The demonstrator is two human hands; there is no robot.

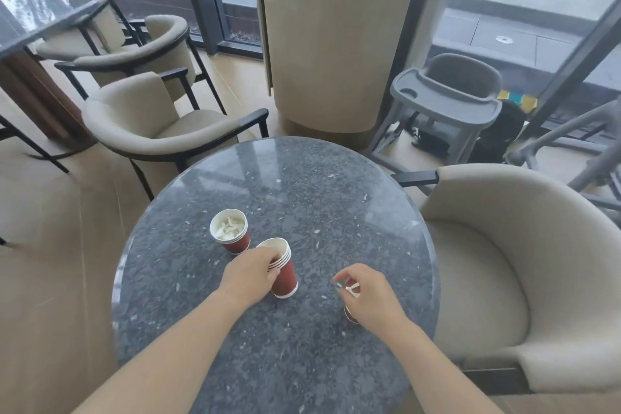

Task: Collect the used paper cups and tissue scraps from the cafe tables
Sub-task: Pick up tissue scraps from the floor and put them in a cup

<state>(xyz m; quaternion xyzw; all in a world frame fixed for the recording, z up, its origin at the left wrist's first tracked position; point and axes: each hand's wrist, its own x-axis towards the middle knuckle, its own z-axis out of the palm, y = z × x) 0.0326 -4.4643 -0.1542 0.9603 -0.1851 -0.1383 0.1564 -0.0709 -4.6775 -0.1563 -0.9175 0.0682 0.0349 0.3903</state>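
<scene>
Left hand (250,274) grips the rim of a stack of cups (286,276); right hand (369,296) curls round a single cup (350,315), largely hiding it. Cup of tissue (229,229) stands just behind on the table (319,185), with armchairs (497,265) alongside.

Round tabletop (302,185) — dark grey, speckled with pale flecks. Paper cups (286,276): red walls, white rims. Tissue scraps (229,228) white. Armchairs (477,208) beige, black frames; high chair (447,104) grey.
</scene>
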